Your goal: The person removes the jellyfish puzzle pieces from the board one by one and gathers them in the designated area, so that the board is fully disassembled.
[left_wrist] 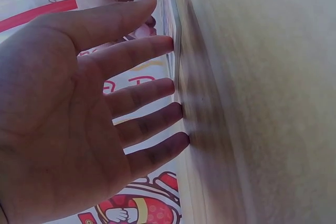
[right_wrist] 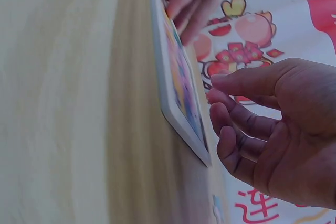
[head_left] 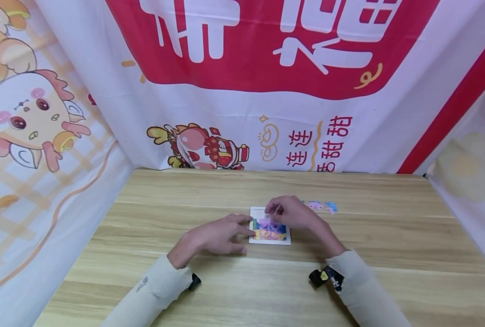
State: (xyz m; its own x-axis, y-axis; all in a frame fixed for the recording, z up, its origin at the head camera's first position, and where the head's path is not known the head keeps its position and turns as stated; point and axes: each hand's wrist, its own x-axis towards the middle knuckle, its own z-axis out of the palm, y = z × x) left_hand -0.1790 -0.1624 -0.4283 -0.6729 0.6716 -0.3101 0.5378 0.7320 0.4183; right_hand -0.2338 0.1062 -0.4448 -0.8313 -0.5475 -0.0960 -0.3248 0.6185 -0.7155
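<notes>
Two hands: the left hand [head_left: 219,232] is resting spread, nearly straight fingers against the puzzle tray [head_left: 270,242], grasping nothing; the right hand [head_left: 293,212] is hovering above, loosely curled, and whether it is pinching a piece I cannot tell.
Puzzle tray: is lying between both hands; light left-hand contact could be letting it slide under sideways pressure.
Loose pieces [head_left: 316,206]: are lying just right of the right hand, where a careless sweep could be scattering them.
Views: head is showing the picture [head_left: 268,231]; left wrist is seeing only the tray's edge.
</notes>
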